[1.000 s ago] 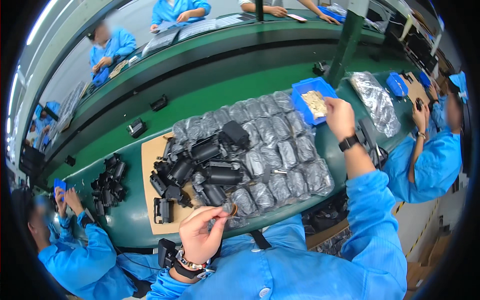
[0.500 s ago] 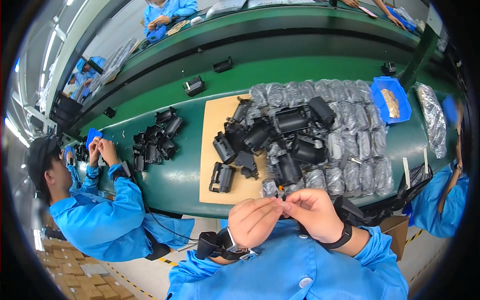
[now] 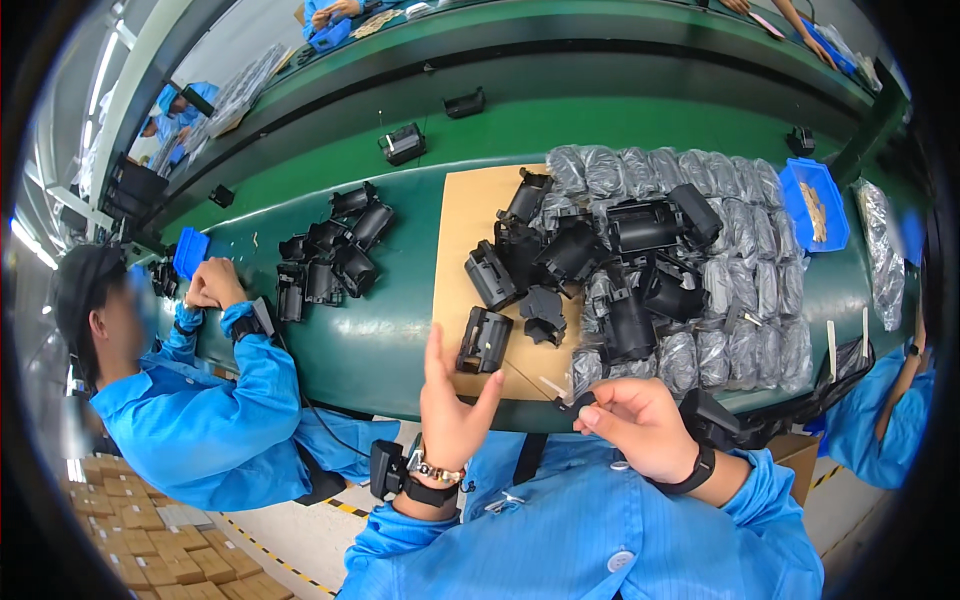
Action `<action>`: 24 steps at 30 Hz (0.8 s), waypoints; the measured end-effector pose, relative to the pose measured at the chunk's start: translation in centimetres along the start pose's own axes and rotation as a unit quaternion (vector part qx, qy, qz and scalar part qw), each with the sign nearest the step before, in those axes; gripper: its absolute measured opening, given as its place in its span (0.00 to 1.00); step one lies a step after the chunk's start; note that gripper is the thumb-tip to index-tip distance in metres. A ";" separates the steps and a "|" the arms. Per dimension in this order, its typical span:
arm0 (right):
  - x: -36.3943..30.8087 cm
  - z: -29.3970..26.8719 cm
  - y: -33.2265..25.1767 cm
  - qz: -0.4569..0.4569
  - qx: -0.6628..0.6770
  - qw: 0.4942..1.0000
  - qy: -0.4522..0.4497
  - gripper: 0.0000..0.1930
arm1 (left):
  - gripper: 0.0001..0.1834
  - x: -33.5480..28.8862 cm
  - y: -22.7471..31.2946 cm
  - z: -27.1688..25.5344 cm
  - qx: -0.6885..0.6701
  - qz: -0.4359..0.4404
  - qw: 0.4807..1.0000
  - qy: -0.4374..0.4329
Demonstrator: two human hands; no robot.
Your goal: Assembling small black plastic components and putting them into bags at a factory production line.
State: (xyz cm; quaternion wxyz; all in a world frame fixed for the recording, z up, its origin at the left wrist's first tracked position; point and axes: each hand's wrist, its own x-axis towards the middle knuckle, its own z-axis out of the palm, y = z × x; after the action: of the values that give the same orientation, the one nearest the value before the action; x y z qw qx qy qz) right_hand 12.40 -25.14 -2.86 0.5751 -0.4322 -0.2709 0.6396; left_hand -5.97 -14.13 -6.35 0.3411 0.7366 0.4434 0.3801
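My left hand [image 3: 452,410] is open, thumb and fingers spread, in front of the near left corner of a cardboard sheet [image 3: 460,220]. Just beyond its fingers lies a black plastic housing [image 3: 486,340] with an open frame; I cannot tell whether they touch. Pinched in my right hand [image 3: 640,425] is a small black part [image 3: 574,403], from which a thin dark wire runs toward the housing. A short white strip [image 3: 551,386] shows beside that part. More black housings [image 3: 572,250] lie heaped on the cardboard and on the wrapped pieces.
Rows of grey plastic-wrapped pieces [image 3: 710,345] cover the bench's right part. Beyond them stands a blue bin [image 3: 815,205] with tan pieces. Another pile of black housings [image 3: 325,262] lies left, near a seated co-worker [image 3: 200,390]. A black bag [image 3: 820,395] hangs at the near right edge.
My hands were together at the bench edge. The left has moved away to the left and opened toward the housing; the right keeps the small black part. The view has shifted slightly.
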 end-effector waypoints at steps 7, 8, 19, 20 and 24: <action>1.4 1.2 0.3 -0.015 0.003 1.000 -0.009 0.06 | 0.23 -0.9 1.0 0.0 -0.374 -0.102 0.922 0.006; 1.7 1.3 0.4 -0.017 -0.003 1.000 -0.019 0.06 | 0.26 -1.2 1.3 -0.1 -0.385 -0.113 0.916 -0.014; 2.2 1.6 0.9 -0.037 -0.044 0.998 0.017 0.07 | 0.31 -0.8 4.1 1.4 -0.610 -0.084 0.783 -0.088; 2.2 1.5 1.2 -0.056 -0.060 0.996 0.025 0.07 | 0.31 -0.8 4.1 1.6 -0.611 -0.084 0.782 -0.092; 2.1 1.3 1.2 -0.079 -0.109 0.990 0.045 0.07 | 0.34 -1.0 4.3 1.9 -0.499 -0.052 0.860 -0.093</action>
State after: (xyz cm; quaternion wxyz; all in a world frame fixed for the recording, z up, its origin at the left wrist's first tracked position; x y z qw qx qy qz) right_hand 10.74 -23.17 -3.68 0.5851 -0.4974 -0.3465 0.5387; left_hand -2.94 -16.94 -3.93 0.7216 0.4756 0.1985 0.4622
